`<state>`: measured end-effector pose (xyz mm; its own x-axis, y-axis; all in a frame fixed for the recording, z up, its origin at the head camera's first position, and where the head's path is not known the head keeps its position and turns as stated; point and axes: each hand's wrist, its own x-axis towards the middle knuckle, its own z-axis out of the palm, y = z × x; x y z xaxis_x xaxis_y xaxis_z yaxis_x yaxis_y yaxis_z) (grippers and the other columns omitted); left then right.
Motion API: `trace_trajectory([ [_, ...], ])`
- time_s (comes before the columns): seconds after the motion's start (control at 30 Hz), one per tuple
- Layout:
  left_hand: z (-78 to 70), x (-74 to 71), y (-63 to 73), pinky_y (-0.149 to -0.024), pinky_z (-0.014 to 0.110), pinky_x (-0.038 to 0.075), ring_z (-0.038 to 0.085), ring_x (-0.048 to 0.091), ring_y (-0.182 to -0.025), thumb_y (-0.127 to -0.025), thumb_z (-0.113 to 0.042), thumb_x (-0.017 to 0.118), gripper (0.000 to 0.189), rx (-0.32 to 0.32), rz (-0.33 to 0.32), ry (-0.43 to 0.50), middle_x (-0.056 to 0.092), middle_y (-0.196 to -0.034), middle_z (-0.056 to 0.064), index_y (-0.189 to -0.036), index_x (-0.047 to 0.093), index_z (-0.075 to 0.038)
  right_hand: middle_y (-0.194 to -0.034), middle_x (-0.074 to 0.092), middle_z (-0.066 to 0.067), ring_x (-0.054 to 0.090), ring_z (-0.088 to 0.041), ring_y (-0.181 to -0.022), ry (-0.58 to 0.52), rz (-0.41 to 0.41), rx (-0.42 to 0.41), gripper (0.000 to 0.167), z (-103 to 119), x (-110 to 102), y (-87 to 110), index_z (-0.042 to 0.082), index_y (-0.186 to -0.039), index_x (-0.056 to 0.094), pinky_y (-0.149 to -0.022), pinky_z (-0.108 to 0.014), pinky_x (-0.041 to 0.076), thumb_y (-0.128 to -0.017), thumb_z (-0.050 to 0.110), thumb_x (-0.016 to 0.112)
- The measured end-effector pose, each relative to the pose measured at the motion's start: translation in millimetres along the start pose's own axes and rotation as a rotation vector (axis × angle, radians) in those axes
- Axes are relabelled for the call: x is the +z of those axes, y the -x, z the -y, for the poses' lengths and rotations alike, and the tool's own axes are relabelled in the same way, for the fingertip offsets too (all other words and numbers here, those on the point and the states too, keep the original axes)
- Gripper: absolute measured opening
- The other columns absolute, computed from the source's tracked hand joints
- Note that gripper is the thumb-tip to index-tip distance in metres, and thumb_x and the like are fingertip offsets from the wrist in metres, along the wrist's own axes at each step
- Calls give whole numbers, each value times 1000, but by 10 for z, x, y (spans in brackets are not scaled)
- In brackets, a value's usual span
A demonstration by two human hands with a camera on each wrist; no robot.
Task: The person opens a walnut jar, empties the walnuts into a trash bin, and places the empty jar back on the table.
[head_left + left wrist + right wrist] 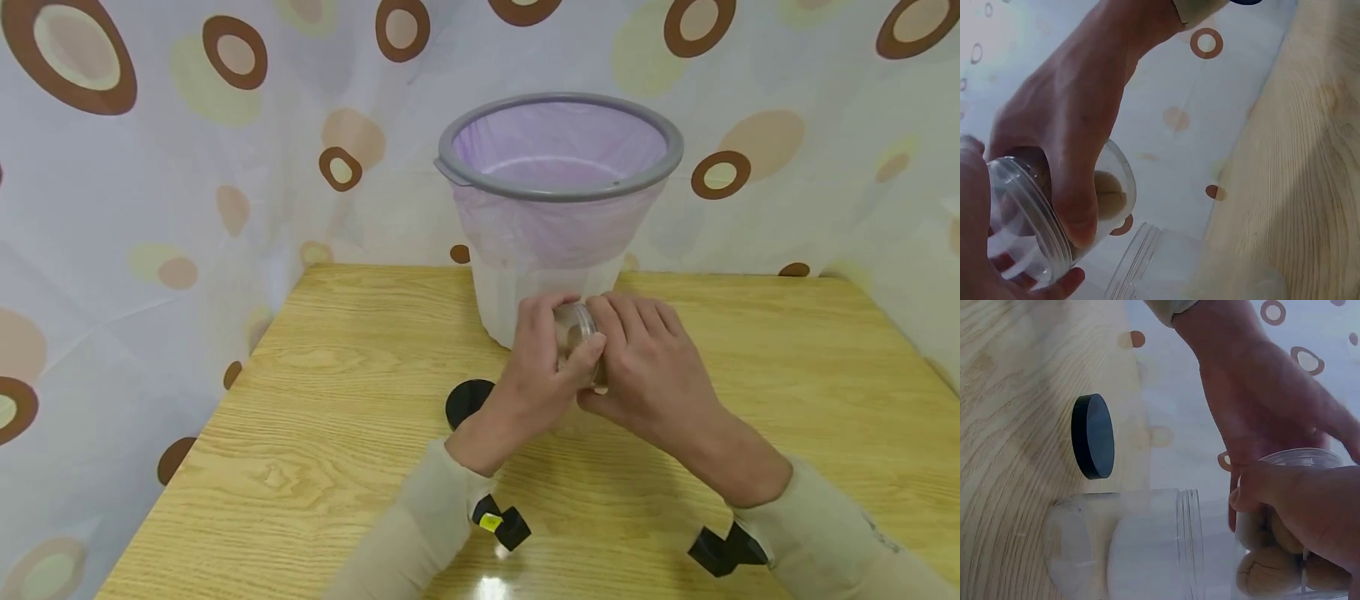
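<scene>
My left hand [543, 358] grips a clear plastic jar [572, 329], its thumb laid across the side. Several brown walnuts [1269, 572] show through the wall in the right wrist view. The jar lies tipped over, its mouth toward my right hand [652, 367]. Fingers of the right hand bend over the top of the rim, and its thumb is below, so the hand holds the mouth end. Below the hands stands a second clear jar [1147, 512] without a lid. A black round lid [468, 400] lies beside my left wrist.
Behind the hands stands a white bin [498, 296] with a grey ring [555, 196] and a purple liner [555, 146]. The wooden table [337, 400] carries it all. A patterned cloth [97, 250] hangs around the table's back and sides.
</scene>
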<state>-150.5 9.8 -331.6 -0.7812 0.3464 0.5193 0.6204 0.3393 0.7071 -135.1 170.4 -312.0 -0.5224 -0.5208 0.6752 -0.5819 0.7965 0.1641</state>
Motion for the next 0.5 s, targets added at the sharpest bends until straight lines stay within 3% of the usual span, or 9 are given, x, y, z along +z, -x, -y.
trace_trajectory([
  [0.17,95,-166,50,-93,21,50,25,35,-137,-85,-20,70,73,297,91,-55,33,-148,17,-146,33,-3,-107,61,-21,59,-40,-104,-109,48,50,89,8,-28,4,-5,-120,52,-96,-53,46,-51,32,94],
  [0.27,131,-239,78,-95,21,50,22,37,-139,-81,-15,76,75,367,113,-65,35,-148,16,-145,39,-5,-108,61,-21,59,-40,-105,-126,59,50,93,16,-29,16,-4,-119,52,-97,-53,46,-48,35,96],
  [0.37,129,-271,101,-89,21,53,22,43,-134,-82,-18,79,74,286,117,-24,39,-145,12,-144,41,-8,-109,62,-22,59,-40,-105,-90,49,26,91,22,-17,19,-5,-121,52,-96,-53,46,-50,33,93],
  [0.5,78,-285,115,-77,23,57,22,49,-120,-87,-26,76,71,65,120,56,42,-139,8,-146,39,-12,-111,61,-22,57,-39,-105,-38,21,-7,86,25,-4,3,-6,-123,52,-94,-51,46,-52,27,87],
])
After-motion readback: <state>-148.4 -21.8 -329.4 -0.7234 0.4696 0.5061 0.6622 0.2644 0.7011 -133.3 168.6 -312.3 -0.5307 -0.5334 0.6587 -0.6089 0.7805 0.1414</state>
